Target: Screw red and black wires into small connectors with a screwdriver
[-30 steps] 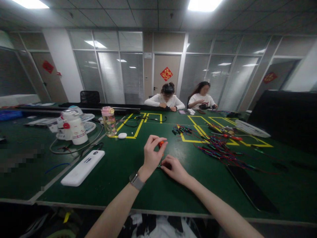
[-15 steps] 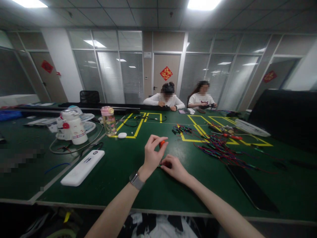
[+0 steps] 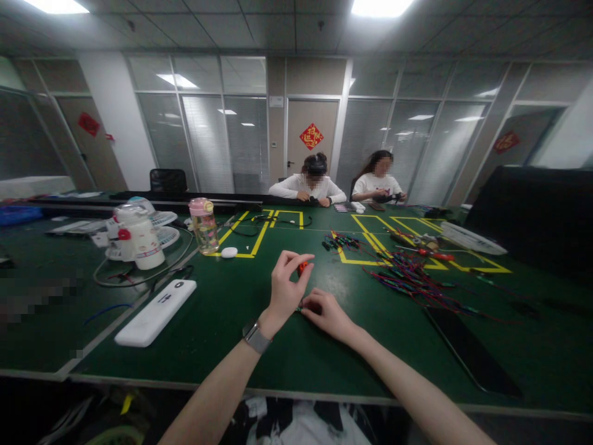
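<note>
My left hand [image 3: 288,281], with a grey watch on its wrist, is raised over the table and closed in a pinch. Between its thumb and fingers shows the orange-red handle of what looks like a screwdriver [image 3: 302,267]; its shaft is hidden behind the hand. Just below and to the right, my right hand [image 3: 327,314] rests on the tabletop. Its thumb and fingertips are closed on a small green connector [image 3: 299,309], largely covered by the fingers. The handle sits above this connector; whether the tip touches it I cannot see.
Red and dark wires with green connectors [image 3: 407,272] lie heaped on the right, with a smaller bunch [image 3: 343,241] behind. A black phone [image 3: 470,352] lies at right, a white power bank [image 3: 157,312] at left. Bottles [image 3: 204,228] stand behind it. Two people sit across the table.
The orange-red handle looks slightly turned between my left fingers, with dark marks now showing on it. Both hands stay in nearly the same place.
</note>
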A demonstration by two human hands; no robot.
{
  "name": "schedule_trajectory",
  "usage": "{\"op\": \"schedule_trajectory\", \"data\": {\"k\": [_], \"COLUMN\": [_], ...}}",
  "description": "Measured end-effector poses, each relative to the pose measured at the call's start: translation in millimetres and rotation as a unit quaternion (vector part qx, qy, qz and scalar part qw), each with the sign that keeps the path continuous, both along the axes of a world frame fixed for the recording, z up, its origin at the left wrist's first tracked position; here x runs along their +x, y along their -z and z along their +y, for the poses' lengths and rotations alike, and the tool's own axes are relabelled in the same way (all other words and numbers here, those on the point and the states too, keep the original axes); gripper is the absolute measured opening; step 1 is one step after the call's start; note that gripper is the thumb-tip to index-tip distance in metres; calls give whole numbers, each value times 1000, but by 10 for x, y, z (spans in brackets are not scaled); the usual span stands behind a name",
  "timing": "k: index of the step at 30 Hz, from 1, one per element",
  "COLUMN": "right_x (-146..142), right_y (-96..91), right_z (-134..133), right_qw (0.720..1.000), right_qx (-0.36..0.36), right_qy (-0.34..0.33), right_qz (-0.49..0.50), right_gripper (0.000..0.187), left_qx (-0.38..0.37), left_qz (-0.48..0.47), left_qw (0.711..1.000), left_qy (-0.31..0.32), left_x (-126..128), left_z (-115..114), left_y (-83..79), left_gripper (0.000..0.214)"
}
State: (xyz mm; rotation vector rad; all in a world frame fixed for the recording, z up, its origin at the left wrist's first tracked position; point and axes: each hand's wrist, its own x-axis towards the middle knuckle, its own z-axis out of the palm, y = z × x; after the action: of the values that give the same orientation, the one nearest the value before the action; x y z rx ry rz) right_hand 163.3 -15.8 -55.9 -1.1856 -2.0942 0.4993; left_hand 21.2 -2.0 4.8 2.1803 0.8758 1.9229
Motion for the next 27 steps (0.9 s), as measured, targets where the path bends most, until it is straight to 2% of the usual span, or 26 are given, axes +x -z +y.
{"op": "schedule_trajectory", "data": {"k": [4,10,14,21,27], "right_x": [5,9,11,11,22], "right_y": [-13,-8,-6,-5,3], "right_z": [-3,-4,-5,1,-3], "right_qw": [1000,1000,1000,1000,1000], "right_qx": [6,8,7,5,5], "right_qy": [-8,-13,-12,-8,-15], "right_qz": [-3,-10,-11,-13,-11], "right_gripper": [10,10,9,9,9], "left_qx": [-5,-30,-21,-5,-29], "left_qz": [2,26,18,14,27], "left_qw": [1000,998,999,1000,998], "left_qy": [-15,39,43,-2,41], "left_x": [-7,-10,6,19,8], "left_z": [1,-20,4,-4,-26], "left_y": [10,12,30,21,15], "left_gripper": [17,34,33,21,30]}}
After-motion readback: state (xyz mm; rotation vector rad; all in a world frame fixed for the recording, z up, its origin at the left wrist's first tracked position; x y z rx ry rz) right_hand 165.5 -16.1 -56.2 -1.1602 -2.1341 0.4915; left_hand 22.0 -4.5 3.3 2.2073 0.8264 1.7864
